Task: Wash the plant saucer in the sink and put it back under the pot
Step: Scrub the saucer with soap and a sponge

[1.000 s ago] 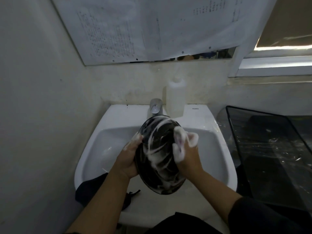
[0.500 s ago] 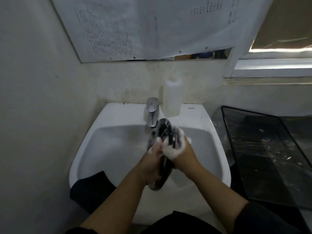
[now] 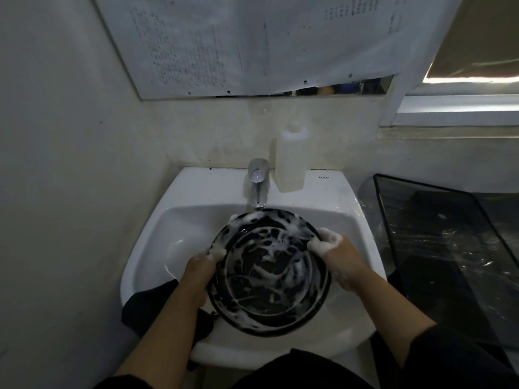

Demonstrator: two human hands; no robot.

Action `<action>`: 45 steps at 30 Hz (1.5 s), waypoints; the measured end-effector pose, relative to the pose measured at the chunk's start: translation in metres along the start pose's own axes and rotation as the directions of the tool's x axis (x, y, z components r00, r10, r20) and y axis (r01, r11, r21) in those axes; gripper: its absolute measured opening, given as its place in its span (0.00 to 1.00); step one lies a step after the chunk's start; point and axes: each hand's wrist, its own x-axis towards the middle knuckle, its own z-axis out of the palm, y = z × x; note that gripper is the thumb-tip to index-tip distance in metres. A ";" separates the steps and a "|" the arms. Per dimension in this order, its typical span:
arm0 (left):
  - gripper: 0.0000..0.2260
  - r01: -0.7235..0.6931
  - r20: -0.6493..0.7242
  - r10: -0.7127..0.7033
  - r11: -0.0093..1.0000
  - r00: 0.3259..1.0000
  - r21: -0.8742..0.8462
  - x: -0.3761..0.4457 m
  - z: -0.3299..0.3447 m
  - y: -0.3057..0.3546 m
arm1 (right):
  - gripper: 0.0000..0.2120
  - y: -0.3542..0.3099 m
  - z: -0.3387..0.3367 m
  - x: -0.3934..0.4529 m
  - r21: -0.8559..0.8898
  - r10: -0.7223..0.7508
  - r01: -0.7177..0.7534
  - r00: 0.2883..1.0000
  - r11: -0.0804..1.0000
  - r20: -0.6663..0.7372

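Saucer (image 3: 269,273), black w/ suds, held flat over sink (image 3: 196,192) under tap (image 3: 257,183); left hand (image 3: 200,269) & right hand (image 3: 335,254) each grip its rim.

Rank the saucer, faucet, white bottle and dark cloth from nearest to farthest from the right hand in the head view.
From the right hand:
1. Saucer, held at its right rim.
2. Faucet, behind and left.
3. White bottle, behind, on the sink's back ledge.
4. Dark cloth, over the sink's front left rim.

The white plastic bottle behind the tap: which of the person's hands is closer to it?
Right. The right hand grips the soapy black saucer at its right rim, below the white plastic bottle. The left hand holds the opposite rim, lower and farther left.
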 end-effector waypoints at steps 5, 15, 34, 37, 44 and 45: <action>0.15 0.166 0.272 -0.063 0.911 0.960 -0.377 -0.015 0.002 -0.006 | 0.21 0.007 0.008 0.012 -0.779 -0.507 0.211 0.849 0.590 -0.153; 0.20 0.022 0.178 0.047 0.930 0.983 -0.368 -0.015 0.026 -0.017 | 0.21 0.049 0.085 -0.012 -0.661 -0.495 0.750 0.564 -0.030 0.661; 0.28 -0.145 0.182 0.165 0.982 0.969 -0.119 -0.028 0.039 -0.016 | 0.08 0.017 0.091 0.009 -0.326 -0.500 0.436 0.854 0.839 -0.146; 0.30 -0.125 0.178 0.148 0.983 0.973 -0.135 -0.024 0.041 -0.013 | 0.10 0.011 0.098 -0.004 -0.433 -0.607 0.593 0.785 0.679 0.124; 0.28 -0.215 0.195 0.229 0.972 0.954 -0.091 -0.029 0.042 -0.009 | 0.18 -0.007 0.054 0.026 -0.843 -0.478 0.266 0.878 0.468 0.013; 0.29 -0.224 0.195 0.234 0.972 0.953 -0.072 -0.029 0.043 -0.008 | 0.15 -0.009 0.067 0.022 -0.850 -0.560 0.368 0.821 0.376 0.107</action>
